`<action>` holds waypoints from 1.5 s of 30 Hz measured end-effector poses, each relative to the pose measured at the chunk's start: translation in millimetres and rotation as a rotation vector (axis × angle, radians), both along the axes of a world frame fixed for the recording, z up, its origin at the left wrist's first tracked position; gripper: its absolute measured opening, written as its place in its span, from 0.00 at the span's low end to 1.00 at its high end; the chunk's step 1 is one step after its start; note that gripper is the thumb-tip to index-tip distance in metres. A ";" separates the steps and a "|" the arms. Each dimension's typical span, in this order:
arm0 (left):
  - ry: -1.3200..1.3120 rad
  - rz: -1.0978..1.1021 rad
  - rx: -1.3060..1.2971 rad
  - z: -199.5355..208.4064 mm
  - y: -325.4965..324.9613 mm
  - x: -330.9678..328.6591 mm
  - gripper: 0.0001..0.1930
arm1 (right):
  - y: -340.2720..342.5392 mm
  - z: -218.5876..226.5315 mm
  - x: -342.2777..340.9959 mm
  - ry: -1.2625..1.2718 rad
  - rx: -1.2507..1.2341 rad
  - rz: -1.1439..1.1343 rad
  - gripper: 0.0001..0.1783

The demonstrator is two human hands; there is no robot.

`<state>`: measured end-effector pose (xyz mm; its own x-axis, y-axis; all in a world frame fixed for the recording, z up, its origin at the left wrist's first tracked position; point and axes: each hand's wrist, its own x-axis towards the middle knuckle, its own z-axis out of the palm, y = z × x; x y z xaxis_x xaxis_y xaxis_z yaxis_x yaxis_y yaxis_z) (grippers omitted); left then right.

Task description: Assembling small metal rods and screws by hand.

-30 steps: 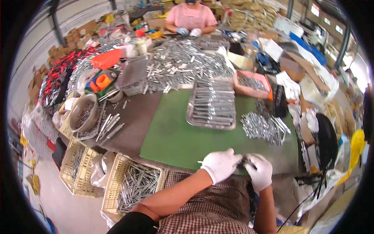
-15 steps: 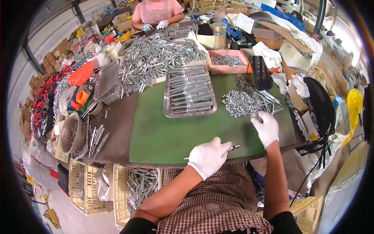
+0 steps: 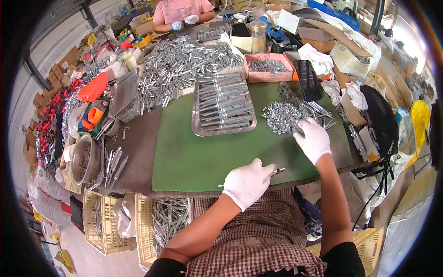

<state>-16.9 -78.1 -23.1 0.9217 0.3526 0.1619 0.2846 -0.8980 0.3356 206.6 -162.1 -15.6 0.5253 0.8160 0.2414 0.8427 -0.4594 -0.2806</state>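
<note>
My left hand [image 3: 249,182], in a white knit glove, is closed round a thin metal rod [image 3: 278,171] above the near edge of the green mat [image 3: 203,164]. The rod's tips stick out on both sides of the fist. My right hand [image 3: 314,140], gloved alike, has its fingers bent together at the lower right edge of a pile of small shiny metal fittings [image 3: 282,117]. What its fingertips hold, if anything, is hidden. Several loose metal rods [image 3: 318,111] lie just beyond that hand. A steel tray [image 3: 224,131] with rows of metal tubular pieces stands farther left on the mat.
Behind the tray spreads a large heap of metal parts [image 3: 184,64]. A pink box [image 3: 266,69] of small parts and a black tray [image 3: 308,81] stand at the back right. Cream crates [image 3: 143,226] sit below the table's edge. A co-worker [image 3: 182,11] works across the table.
My right hand has shifted slightly away from me, closer to the pile of fittings. My left hand keeps its grip on the rod almost in place. The co-worker's hands have come closer together.
</note>
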 end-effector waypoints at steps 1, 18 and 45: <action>-0.010 0.007 -0.007 -2.9 0.1 -0.5 0.07 | -7.8 1.1 -10.1 -0.002 0.044 0.014 0.10; -0.070 -0.011 0.056 -3.4 -1.8 -1.8 0.08 | -39.9 -7.7 -83.6 0.257 0.109 0.136 0.06; 0.199 -0.089 0.112 16.2 0.6 7.0 0.10 | 1.6 -37.4 -91.9 1.538 1.318 0.296 0.26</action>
<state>-9.9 -77.5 -6.8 0.9658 0.2590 0.0075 0.2536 -0.9508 0.1778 114.7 -160.5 -53.1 0.7413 0.6364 0.2134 -0.3678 0.6511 -0.6640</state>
